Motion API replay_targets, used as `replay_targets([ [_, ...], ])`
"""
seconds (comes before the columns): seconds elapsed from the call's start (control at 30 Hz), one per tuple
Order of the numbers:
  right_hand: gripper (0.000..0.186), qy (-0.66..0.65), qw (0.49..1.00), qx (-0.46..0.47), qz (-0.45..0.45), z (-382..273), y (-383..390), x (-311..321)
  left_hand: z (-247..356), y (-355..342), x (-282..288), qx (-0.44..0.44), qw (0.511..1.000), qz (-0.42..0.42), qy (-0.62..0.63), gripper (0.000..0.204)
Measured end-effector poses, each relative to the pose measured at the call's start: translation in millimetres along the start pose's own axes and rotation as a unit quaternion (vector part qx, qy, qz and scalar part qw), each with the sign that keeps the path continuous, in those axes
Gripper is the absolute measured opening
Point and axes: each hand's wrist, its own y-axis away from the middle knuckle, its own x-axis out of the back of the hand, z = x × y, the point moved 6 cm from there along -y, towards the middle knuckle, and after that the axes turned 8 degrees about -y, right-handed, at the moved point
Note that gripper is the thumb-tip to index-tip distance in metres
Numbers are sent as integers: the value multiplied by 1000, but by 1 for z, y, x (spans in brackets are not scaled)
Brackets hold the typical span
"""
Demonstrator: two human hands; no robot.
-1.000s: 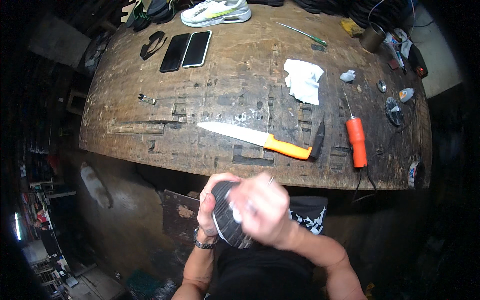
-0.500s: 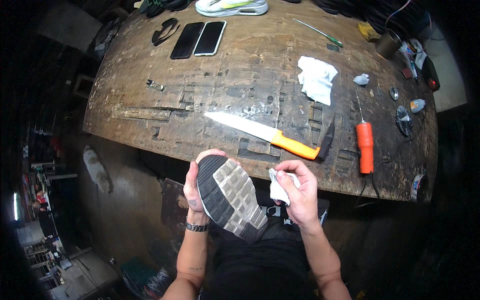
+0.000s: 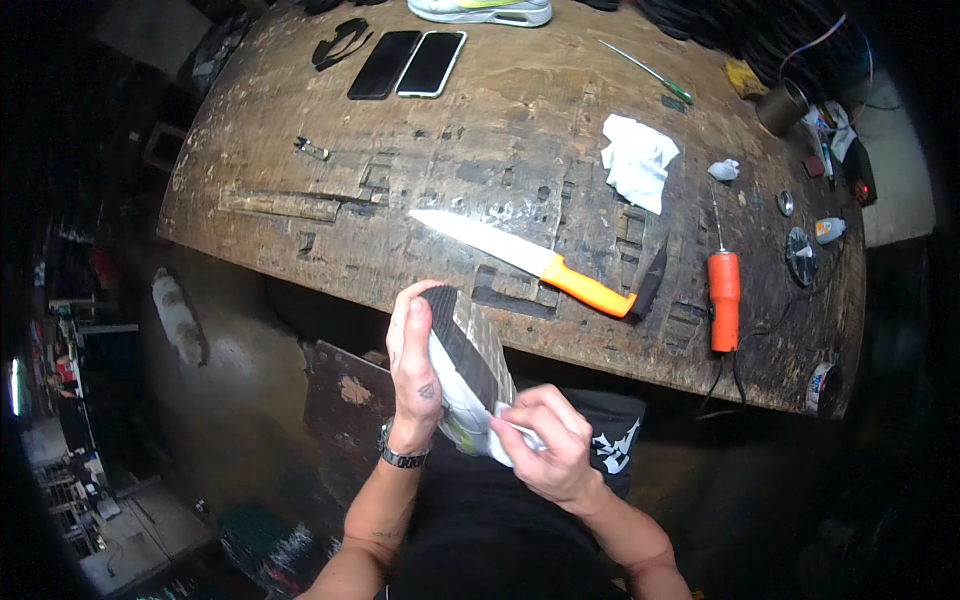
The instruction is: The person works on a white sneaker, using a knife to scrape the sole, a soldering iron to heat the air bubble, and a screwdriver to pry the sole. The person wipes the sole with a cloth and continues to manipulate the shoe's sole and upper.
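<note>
- Left hand clasps the upper end of the shoe, sole facing right.
- Right hand pinches a white cloth against the shoe.
- Shoe is held at the wooden table's near edge.
- Orange-handled knife lies beyond.

A sneaker is at lower centre by the workbench, on which a knife lies mid-frame, left of a soldering iron, with smartphones upper left and a screwdriver upper right.
</note>
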Motion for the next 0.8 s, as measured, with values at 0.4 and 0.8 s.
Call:
replay_targets([
  [0.4,6,-57,998,4,8,15,-73,-22,-7,-2,-4,0,1000,-9,18,39],
  [0.8,112,-244,927,-218,-183,48,-46,16,-13,-87,158,100,902,133,398,62],
])
